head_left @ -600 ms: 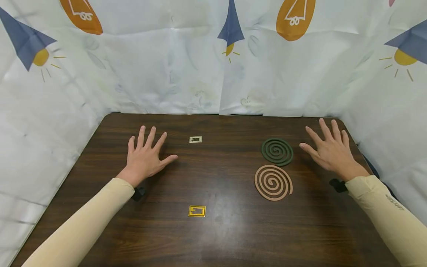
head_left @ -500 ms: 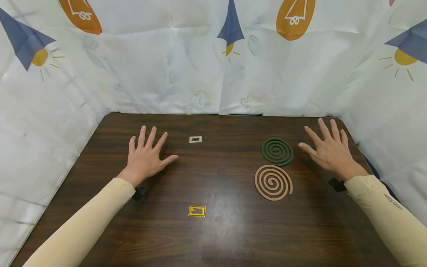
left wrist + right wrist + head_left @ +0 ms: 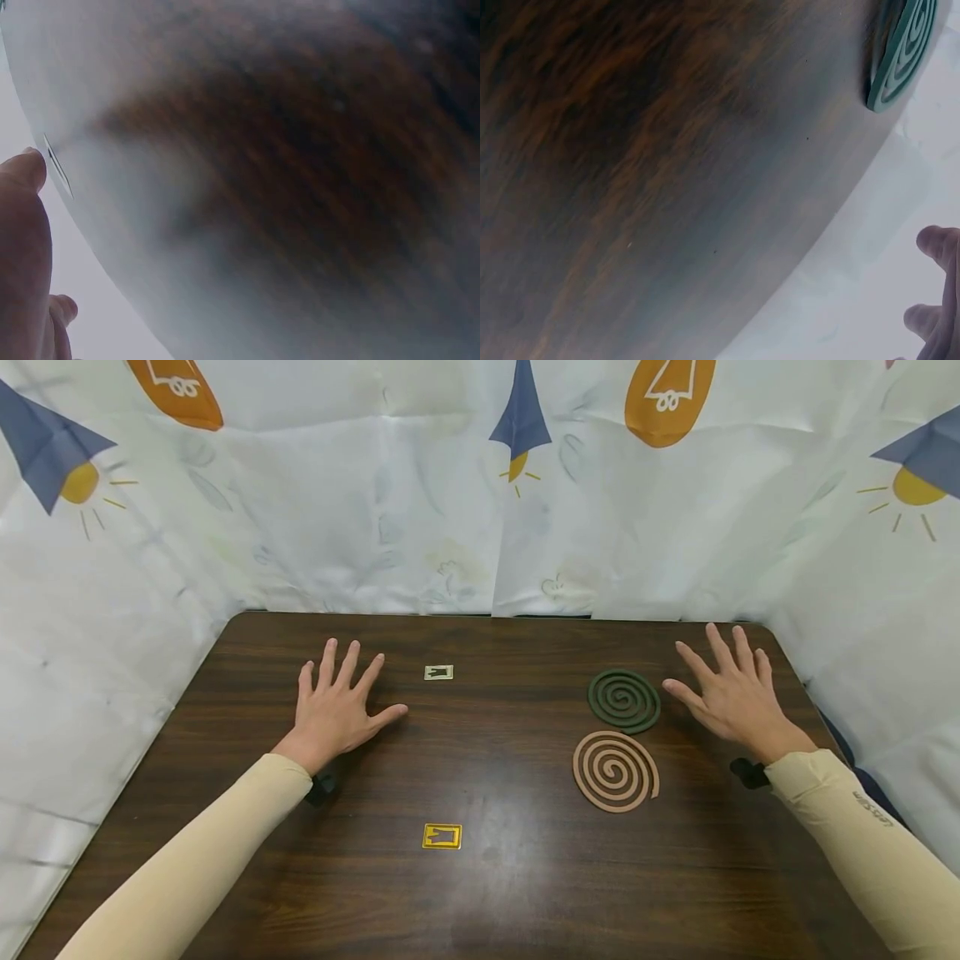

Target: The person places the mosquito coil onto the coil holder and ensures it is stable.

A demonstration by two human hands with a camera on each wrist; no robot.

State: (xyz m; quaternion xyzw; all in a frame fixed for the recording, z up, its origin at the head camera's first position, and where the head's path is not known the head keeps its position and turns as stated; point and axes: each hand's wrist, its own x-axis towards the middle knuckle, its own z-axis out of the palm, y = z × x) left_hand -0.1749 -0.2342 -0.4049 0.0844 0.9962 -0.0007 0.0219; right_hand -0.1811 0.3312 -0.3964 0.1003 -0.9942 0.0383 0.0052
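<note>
My left hand (image 3: 330,714) is spread over the left part of the table, fingers apart, holding nothing. Nearest to it, on its right, lies a small silver rectangular piece with a dark cut-out (image 3: 438,672). On the far right my right hand (image 3: 738,702) is likewise spread and holds nothing. Just left of its thumb lies a dark green spiral coil (image 3: 624,702), whose edge also shows in the right wrist view. Below that coil is a light brown spiral coil (image 3: 615,772), close against it. A yellow rectangular piece with a cut-out (image 3: 442,836) lies nearer the front.
The dark wood-grain table (image 3: 510,910) has rounded far corners. White printed cloth (image 3: 330,527) hangs behind it and along both sides. Dark wrist bands (image 3: 748,773) sit below the cream sleeves (image 3: 202,852).
My left hand has shifted slightly right, and my right hand slightly left. Both remain spread. The coils and the small pieces stay where they lay.
</note>
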